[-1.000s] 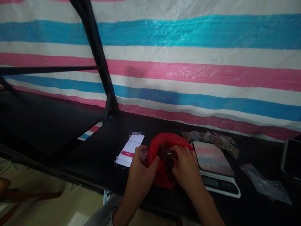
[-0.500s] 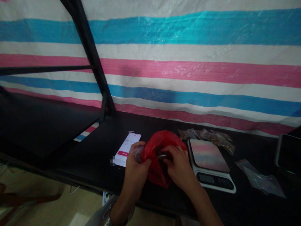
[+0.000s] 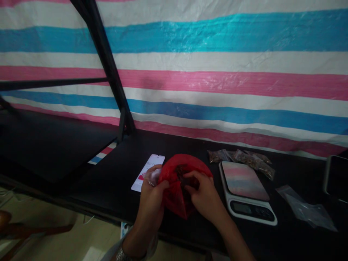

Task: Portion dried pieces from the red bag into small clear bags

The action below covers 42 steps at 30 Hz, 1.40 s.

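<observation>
A red plastic bag stands with its mouth open on the black tabletop, brown dried bits showing inside. My left hand is closed on the bag's left edge, and a crumpled clear plastic bag is tucked in its fingers. Inside the mouth, my right hand has thumb and fingers drawn together among the brown contents. What they pinch is dark and too dim to name. To the right of this hand lies a white kitchen scale with a shiny, bare plate.
A phone showing a timer lies left of the red bag. Filled clear packets lie behind the scale, and a flat clear bag lies to its right. A dark-screened device stands at the right edge. A black metal post rises on the left.
Both hands and the red bag have shifted slightly left. The right fingers have sunk into the contents, and the dark shiny piece seen between them before is now mostly hidden.
</observation>
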Motion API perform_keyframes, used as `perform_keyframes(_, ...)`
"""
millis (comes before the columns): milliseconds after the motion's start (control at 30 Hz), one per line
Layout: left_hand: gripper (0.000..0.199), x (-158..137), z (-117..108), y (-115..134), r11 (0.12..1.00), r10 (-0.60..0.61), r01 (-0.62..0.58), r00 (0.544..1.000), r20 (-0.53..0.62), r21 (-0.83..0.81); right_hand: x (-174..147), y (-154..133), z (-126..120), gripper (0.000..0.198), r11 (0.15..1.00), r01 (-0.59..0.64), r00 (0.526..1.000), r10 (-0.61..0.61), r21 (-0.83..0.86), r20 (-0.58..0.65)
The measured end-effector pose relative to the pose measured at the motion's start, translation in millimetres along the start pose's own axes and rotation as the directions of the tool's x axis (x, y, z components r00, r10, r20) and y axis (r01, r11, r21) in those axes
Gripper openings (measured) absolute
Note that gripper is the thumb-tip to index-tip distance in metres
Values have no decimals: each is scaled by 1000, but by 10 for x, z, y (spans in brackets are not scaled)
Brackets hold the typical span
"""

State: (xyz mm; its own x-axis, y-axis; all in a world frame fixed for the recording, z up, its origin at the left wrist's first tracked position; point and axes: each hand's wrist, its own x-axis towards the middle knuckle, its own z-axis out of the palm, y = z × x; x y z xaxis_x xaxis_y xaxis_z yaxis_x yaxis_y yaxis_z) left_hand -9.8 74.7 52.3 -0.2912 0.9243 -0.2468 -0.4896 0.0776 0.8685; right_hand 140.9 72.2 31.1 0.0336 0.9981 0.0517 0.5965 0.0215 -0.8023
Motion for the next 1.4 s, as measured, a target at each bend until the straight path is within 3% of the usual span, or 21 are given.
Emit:
perform_keyframes(133,71,16,-34,38,999,-34,35,999,23,-30,37,81,28,33,979,50,998,-43,197,-41)
perform_keyframes(267,73,42,-96,41,999,-16,14,998,60,32,69,98,5,27,945,27,999,-37,326,22)
perform_keyframes(433,72,89,-143,10,979,59,-86,987,149,183,74,73,-12,26,881,36,995,-76,471,66)
perform_keyframes(633,61,123,-160,-88,915,170,-261,941,294,309,96,56,13,27,860,93,994,-112,502,6)
perform_keyframes(767,61,116,-183,-140,852,303,-391,911,281,347,76,-36,-38,26,859,170,985,-138,482,-102)
perform_keyframes(900,51,90,-205,-171,818,321,-449,875,362,360,0,-144,-84,29,873,234,969,-175,427,-175)
perform_keyframes(1000,46,84,-220,-194,784,326,-495,842,429,374,-43,-194,-70,27,870,275,959,-215,410,-187)
perform_keyframes(1133,38,115,-253,-232,693,375,-557,821,431,457,-55,-218,-28,27,859,375,924,-318,349,-210)
perform_keyframes(1400,46,158,-283,-267,619,423,-609,790,443,495,-101,-219,-22,32,876,460,881,-428,149,-204)
